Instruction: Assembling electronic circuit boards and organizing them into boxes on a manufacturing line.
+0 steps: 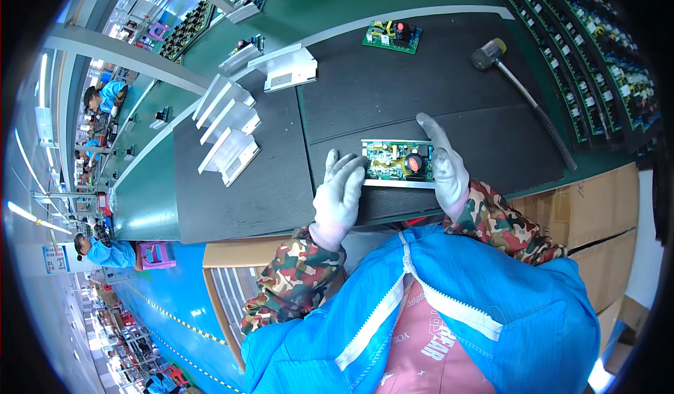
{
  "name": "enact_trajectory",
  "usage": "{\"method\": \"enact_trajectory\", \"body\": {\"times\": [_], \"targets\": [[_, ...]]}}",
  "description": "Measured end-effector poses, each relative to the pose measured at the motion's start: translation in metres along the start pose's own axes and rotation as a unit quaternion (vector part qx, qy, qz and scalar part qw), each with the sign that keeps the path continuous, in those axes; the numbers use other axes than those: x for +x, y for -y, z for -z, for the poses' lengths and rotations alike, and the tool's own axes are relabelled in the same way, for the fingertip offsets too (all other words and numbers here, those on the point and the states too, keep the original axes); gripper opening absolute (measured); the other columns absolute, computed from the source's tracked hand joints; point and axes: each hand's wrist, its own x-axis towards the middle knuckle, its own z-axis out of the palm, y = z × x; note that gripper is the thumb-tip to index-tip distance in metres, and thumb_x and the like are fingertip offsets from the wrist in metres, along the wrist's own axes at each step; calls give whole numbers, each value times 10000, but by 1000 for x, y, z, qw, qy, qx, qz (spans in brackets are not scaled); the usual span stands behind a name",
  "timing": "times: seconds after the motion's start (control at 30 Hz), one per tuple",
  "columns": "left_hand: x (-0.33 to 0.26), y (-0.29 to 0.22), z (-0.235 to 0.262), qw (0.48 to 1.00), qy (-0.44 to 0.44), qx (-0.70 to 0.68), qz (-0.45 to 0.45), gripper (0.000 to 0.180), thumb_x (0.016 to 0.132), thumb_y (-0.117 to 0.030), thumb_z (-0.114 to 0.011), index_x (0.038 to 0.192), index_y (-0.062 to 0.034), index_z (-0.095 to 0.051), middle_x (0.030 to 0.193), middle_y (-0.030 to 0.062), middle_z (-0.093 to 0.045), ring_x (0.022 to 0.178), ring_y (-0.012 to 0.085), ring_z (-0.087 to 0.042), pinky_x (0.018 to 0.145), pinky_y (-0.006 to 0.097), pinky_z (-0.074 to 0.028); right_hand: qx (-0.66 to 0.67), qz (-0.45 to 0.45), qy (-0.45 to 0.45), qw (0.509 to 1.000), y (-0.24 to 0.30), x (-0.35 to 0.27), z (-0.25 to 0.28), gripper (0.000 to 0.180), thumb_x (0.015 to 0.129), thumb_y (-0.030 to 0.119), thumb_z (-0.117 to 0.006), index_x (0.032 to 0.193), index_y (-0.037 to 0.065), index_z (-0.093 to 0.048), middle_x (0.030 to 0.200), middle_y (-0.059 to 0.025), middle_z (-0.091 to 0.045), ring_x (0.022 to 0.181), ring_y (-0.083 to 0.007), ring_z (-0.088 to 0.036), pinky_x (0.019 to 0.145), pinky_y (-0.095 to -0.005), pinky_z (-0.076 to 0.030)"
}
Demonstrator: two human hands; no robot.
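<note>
A green circuit board (390,161) sits in a silver metal bracket (397,183) on the black mat in front of me. Both hands wear pale grey-white gloves. My left hand (340,196) is closed on the left end of this assembly, its fingertips at the board's edge. From the other side, my right hand (449,173) grips the right end, with one finger stretched away from me and the rest partly hidden. Several components stand on the board, among them a round dark one with a red-orange top (413,163).
Several empty silver brackets (235,154) stand at the left of the black mat (372,78). Another green board (393,36) lies at the far side. A mallet (523,89) rests at the right, beside racked boards (583,64). Cardboard boxes (597,211) flank me. Co-workers (105,251) sit far left.
</note>
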Motion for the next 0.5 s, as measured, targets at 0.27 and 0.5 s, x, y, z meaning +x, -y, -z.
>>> {"method": "enact_trajectory", "body": {"times": [0.27,0.5], "targets": [[7,1,19,980,21,125,-152,517,876,-333,-667,1276,-23,-563,1283,223,-556,1276,408,-442,1148,516,-227,-33,-23,25,999,30,5,15,717,948,543,-467,1332,-62,-463,1325,-250,-500,1257,-354,-490,1080,-411,-342],[21,-12,17,946,47,222,-232,306,655,-245,-808,930,-163,-701,1273,135,-555,1276,433,-410,1125,621,-227,-400,93,67,909,56,-8,35,453,640,467,-803,884,105,-683,924,-72,-608,906,-286,-560,822,-421,-428]]}}
